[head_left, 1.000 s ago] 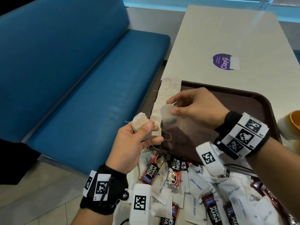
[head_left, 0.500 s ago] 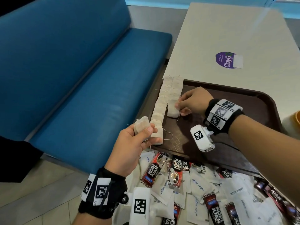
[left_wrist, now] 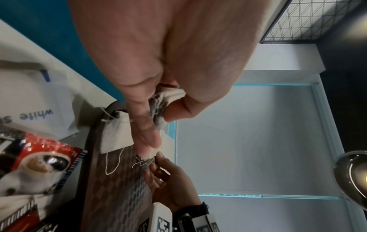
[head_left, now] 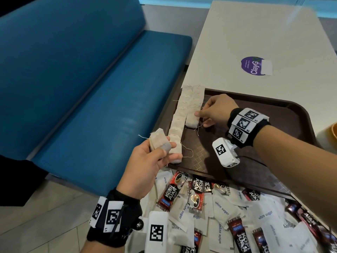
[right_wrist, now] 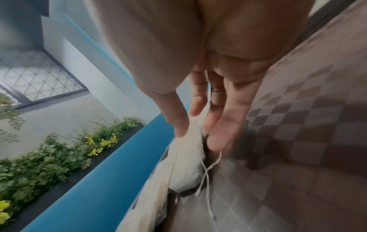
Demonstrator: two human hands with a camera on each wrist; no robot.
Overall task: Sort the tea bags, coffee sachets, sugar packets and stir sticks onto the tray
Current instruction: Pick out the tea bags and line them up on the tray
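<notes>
From the head view, my left hand (head_left: 145,167) pinches a tea bag (head_left: 159,143) between thumb and fingers, held up just beside the near end of the tea bag rows (head_left: 184,114) on the brown tray (head_left: 291,114). My right hand (head_left: 217,110) reaches ahead of it, fingertips on the nearest bag of the shorter row (head_left: 191,119), which lies on the tray. Below both hands, a heap of white sugar packets (head_left: 221,207) and Kopi Juan coffee sachets (head_left: 170,194) covers the counter (head_left: 255,33).

From the left wrist, my thumb and forefinger (left_wrist: 147,125) clamp the crumpled tea bag (left_wrist: 158,109); its string (left_wrist: 111,163) trails over the tray's checkered floor.

From the right wrist, my fingers (right_wrist: 178,119) extend down onto a tea bag (right_wrist: 186,164), thumb on top; I cannot tell whether they grip it or only press it.
</notes>
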